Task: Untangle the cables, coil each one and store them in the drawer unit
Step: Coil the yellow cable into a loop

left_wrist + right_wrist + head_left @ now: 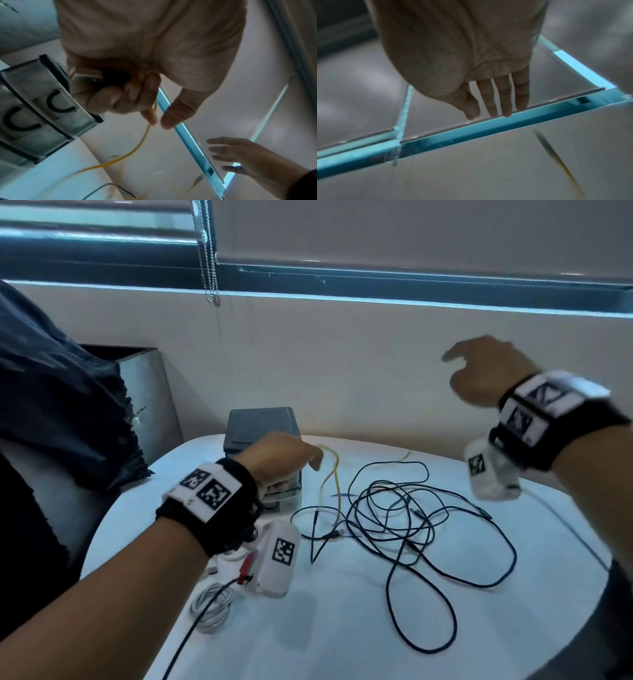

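My left hand (291, 457) hovers just in front of the grey drawer unit (262, 428) and pinches a thin yellow cable (334, 484) that hangs down to the white table (342, 628). In the left wrist view the yellow cable (145, 135) runs out from my curled fingers (150, 116), beside the drawer unit's clear fronts (42, 108). A dark plug with a metal tip (96, 77) also sits in that palm. Tangled black cables (404, 518) sprawl across the table. My right hand (479, 371) is raised above them with straight, spread fingers (496, 101) holding nothing.
A coiled white cable (210, 607) lies at the table's front left. A dark bag (61, 392) and a metal bin (147, 392) stand to the left. The wall and a window with a bead chain (209, 268) are close behind the table.
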The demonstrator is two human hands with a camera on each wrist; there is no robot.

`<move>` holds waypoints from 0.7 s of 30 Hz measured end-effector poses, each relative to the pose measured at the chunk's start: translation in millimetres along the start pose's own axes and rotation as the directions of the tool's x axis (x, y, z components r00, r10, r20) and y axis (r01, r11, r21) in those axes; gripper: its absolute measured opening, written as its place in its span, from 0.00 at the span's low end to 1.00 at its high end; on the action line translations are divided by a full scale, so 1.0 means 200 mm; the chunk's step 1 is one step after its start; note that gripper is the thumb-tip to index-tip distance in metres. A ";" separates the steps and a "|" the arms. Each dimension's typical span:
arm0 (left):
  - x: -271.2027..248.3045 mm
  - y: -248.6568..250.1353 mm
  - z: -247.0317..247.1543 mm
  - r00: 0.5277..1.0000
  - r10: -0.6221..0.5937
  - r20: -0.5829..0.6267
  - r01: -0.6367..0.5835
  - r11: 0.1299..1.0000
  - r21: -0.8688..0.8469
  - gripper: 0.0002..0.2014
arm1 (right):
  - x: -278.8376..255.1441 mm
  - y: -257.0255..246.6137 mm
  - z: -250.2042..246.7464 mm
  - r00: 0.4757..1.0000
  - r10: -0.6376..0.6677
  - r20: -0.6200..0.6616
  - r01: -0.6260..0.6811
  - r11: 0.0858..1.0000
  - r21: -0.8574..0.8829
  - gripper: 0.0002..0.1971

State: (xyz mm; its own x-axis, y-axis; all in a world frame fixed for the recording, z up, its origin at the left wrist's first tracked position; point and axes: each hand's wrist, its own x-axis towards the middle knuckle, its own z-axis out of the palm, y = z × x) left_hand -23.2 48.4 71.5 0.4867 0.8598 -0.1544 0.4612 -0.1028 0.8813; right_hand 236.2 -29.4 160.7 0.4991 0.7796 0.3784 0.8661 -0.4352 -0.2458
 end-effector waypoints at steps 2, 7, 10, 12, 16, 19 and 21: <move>-0.06 -0.02 0.06 0.997 0.038 0.068 -0.029 0.991 -0.134 0.11 | -0.18 -0.09 0.13 0.997 -0.079 -0.016 0.080 0.947 0.310 0.10; -0.14 -0.18 0.19 0.991 0.122 0.050 -0.104 0.956 -0.273 0.19 | -0.70 -0.35 0.58 0.930 -0.338 0.144 0.119 0.647 0.754 0.09; -0.17 -0.38 0.22 0.998 0.041 0.041 -0.016 0.879 -0.476 0.17 | -0.81 -0.33 0.81 0.965 -0.214 0.151 -0.026 0.498 0.867 0.09; -0.17 -0.51 0.24 0.996 -0.037 0.084 0.083 0.750 -0.656 0.14 | -0.88 -0.29 0.94 0.974 -0.088 0.209 -0.163 0.367 0.916 0.10; -0.06 -0.60 0.25 0.988 -0.070 0.140 0.153 0.622 -0.768 0.16 | -0.91 -0.26 1.08 0.986 0.007 0.165 -0.151 0.439 0.886 0.10; -0.02 -0.61 0.25 0.986 -0.016 0.164 0.141 0.600 -0.788 0.16 | -0.85 -0.25 1.06 0.999 -0.039 0.032 -0.006 0.548 0.837 0.09; -0.05 -0.61 0.25 0.974 -0.001 0.228 0.188 0.568 -0.801 0.13 | -0.86 -0.23 1.05 0.998 -0.041 0.044 -0.013 0.570 0.821 0.08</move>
State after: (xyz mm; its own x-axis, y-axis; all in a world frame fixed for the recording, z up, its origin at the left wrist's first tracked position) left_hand -48.1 27.5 -56.5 0.6430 0.7229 -0.2528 -0.2405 0.5041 0.8295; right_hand 105.8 -49.1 -80.6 0.4611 0.8162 0.3483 0.4655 0.1116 -0.8780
